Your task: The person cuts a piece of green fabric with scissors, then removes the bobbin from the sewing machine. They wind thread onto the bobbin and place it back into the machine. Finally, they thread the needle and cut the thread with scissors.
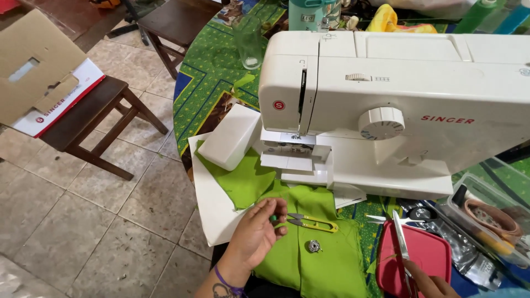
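My left hand (255, 234) rests on the green fabric (326, 265) and pinches a small green piece (274, 219) between thumb and fingers; what it is I cannot tell. Just right of those fingertips, yellow-handled thread snips (312, 222) lie on the fabric. A small metal bobbin (314, 246) sits below them. At the bottom right, my right hand (430, 284) grips long silver scissors (401, 240), blades pointing away over a red lid (428, 254). A white sewing machine (386, 94) stands behind, with green fabric under its needle area.
White paper (212, 209) lies under the fabric at the table's left edge. A clear plastic box (488, 218) of sewing items sits at right. An empty glass (249, 41) stands behind the machine. A wooden stool (94, 121) with a cardboard box (38, 72) stands on the tiled floor.
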